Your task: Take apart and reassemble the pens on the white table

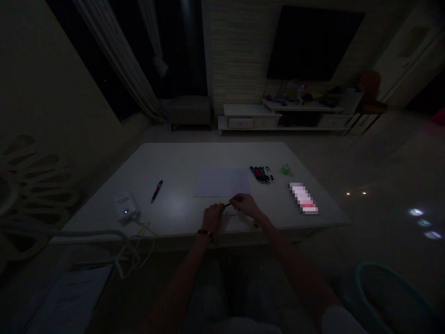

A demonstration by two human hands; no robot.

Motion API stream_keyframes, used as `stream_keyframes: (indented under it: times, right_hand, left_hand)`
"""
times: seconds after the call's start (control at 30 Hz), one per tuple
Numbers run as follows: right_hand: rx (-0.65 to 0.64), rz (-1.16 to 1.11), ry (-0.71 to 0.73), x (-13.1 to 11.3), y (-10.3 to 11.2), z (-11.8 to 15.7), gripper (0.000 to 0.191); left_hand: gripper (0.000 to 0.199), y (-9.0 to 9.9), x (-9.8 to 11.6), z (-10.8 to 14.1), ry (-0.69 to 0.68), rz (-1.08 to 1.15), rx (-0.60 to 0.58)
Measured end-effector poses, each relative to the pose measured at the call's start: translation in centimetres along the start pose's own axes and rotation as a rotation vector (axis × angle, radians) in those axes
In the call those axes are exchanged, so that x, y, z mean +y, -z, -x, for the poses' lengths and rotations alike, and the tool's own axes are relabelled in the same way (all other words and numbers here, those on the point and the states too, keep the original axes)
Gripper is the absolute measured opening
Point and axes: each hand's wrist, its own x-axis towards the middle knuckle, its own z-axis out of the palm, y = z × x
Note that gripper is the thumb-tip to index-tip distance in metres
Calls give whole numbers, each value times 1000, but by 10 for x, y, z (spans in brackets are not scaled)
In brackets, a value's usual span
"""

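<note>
Container: round teal tub (382, 297) on the floor, off the near right corner of the white table (174, 160); contents too dark to tell.
Pen: dark pen (227, 204) by the table's near edge, tip pointing left, between the hands.
Right hand (245, 205): fingers closed on the pen.
Left hand (212, 219): fingers curled closed, just beside the pen tip; contact cannot be told. Dark wristband (205, 233) on wrist.
Table middle: sheet of paper (222, 183), just ahead of the hands.
Far right: row of pens (261, 174); small green object (285, 169).
Right edge: blurred pink-and-white packet (303, 198).
Left side: purple pen (156, 191); white corded device (124, 207).
</note>
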Motion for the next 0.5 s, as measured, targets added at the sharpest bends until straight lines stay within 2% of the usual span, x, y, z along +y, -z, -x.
stream_keyframes:
  times: [0.13,0.3,0.4,0.5]
  right_hand:
    - [11,40,-13,2,4,-4,21]
    - [22,55,23,17,42,-9,23]
    - [80,119,11,33,64,-11,24]
    - [149,242,23,43,65,-16,19]
  left_hand:
    - [28,1,0,0,-7,-6,15]
    - [29,0,0,1,39,-26,29]
    - [28,1,1,1,32,-29,19]
    - [28,2,2,1,27,-34,7]
